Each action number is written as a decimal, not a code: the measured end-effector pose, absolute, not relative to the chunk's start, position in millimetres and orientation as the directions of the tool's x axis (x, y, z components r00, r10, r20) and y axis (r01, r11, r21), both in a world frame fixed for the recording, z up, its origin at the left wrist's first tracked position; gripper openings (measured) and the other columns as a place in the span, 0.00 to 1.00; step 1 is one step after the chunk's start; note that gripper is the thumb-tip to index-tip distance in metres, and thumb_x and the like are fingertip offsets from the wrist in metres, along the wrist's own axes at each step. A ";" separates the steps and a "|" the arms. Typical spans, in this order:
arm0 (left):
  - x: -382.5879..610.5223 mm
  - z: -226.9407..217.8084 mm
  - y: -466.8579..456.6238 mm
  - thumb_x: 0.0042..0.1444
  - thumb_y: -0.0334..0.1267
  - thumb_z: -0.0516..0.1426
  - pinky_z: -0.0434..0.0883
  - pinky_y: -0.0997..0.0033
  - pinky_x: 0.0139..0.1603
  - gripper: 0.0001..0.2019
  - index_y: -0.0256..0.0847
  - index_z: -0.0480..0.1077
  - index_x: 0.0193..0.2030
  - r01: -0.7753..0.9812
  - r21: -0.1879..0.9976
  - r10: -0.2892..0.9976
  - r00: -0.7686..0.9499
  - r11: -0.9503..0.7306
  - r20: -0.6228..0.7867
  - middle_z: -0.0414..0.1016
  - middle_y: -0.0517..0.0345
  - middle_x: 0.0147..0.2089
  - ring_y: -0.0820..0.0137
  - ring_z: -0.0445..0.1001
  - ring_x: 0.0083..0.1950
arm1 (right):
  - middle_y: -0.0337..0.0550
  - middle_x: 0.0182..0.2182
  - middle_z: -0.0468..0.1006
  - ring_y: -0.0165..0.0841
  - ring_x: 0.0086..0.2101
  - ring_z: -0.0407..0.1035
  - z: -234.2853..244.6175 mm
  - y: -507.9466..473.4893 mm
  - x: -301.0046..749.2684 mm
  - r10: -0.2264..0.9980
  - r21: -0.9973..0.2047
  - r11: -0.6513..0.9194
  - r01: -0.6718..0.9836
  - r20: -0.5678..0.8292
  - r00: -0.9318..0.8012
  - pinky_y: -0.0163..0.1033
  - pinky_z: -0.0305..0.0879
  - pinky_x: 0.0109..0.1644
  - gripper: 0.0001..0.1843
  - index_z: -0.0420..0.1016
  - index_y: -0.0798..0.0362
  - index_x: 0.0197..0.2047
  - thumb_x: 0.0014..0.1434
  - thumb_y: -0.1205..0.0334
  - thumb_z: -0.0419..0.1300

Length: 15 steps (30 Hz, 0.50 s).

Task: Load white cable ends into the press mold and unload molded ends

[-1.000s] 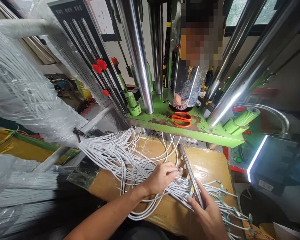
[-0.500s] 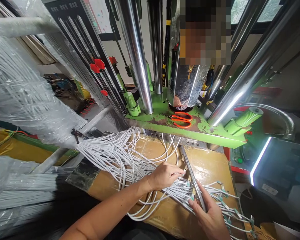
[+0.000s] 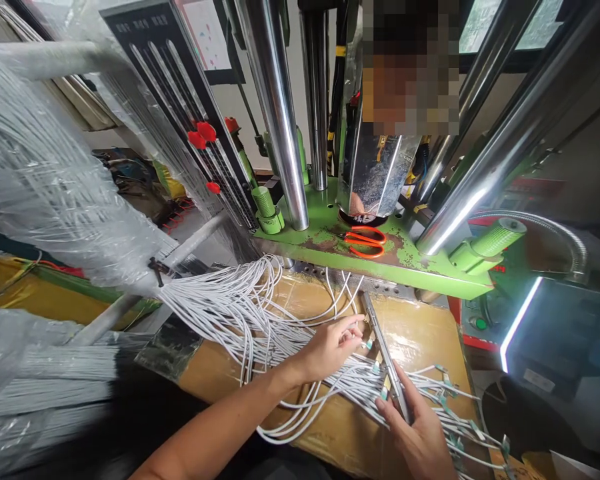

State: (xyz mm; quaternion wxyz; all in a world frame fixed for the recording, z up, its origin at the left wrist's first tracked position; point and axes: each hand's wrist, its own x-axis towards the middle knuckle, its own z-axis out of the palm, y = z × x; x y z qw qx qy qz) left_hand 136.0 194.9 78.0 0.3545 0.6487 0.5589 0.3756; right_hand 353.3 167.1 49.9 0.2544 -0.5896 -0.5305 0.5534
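Observation:
My right hand [image 3: 420, 427] is closed round the near end of a narrow metal bar [image 3: 386, 353], with the thumb on its left side. The bar lies slanted over white cables [image 3: 325, 380]. Along its left edge sit several connector ends [image 3: 385, 387] with brass-coloured and teal parts. My left hand [image 3: 330, 347] is beside the bar's far half, thumb and index finger apart, the index fingertip close to the bar's edge. Nothing shows clearly between those fingers. Some cables pass under my left wrist and forearm.
A green press plate [image 3: 380, 267] with steel columns [image 3: 275, 120] stands ahead, orange-handled scissors [image 3: 366, 241] on it. Brown cardboard [image 3: 420, 333] covers the worktop. Wrapped cable bundles [image 3: 55, 173] hang at left; a lit lamp [image 3: 521, 323] is at right. Another person is behind the press.
My left thumb and index finger have come apart from a pinch at a connector end beside the bar, and the index finger has moved up along it. My right hand stays on the bar.

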 end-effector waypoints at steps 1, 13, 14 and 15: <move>133.8 79.3 192.8 0.63 0.35 0.52 0.75 0.70 0.43 0.18 0.35 0.70 0.58 0.410 0.907 0.995 0.058 -0.094 0.077 0.80 0.51 0.43 0.70 0.77 0.38 | 0.48 0.55 0.75 0.44 0.49 0.71 48.9 167.8 354.5 0.901 -0.888 -0.314 0.336 -0.390 -0.189 0.41 0.68 0.52 0.44 0.63 0.58 0.65 0.49 0.46 0.65; 116.1 85.4 214.6 0.61 0.37 0.57 0.74 0.71 0.39 0.12 0.35 0.78 0.47 0.414 0.892 0.983 0.070 -0.182 0.169 0.79 0.50 0.38 0.68 0.77 0.38 | 0.40 0.37 0.79 0.35 0.31 0.71 54.7 165.8 353.3 0.861 -0.863 -0.401 0.307 -0.469 -0.195 0.39 0.70 0.39 0.46 0.59 0.55 0.67 0.51 0.43 0.64; 116.6 83.0 215.3 0.62 0.35 0.56 0.73 0.70 0.42 0.12 0.37 0.78 0.48 0.460 0.851 0.967 0.154 -0.253 0.204 0.79 0.50 0.40 0.68 0.77 0.39 | 0.40 0.38 0.80 0.36 0.31 0.71 55.1 166.5 353.3 0.863 -0.864 -0.402 0.304 -0.468 -0.189 0.38 0.70 0.40 0.46 0.60 0.55 0.67 0.50 0.43 0.65; 117.5 80.0 215.8 0.62 0.34 0.55 0.73 0.71 0.43 0.12 0.37 0.78 0.48 0.483 0.819 0.949 0.214 -0.310 0.233 0.79 0.50 0.41 0.69 0.77 0.40 | 0.41 0.40 0.80 0.36 0.33 0.72 54.7 167.4 353.7 0.868 -0.867 -0.397 0.300 -0.461 -0.185 0.38 0.70 0.40 0.46 0.61 0.55 0.66 0.49 0.43 0.66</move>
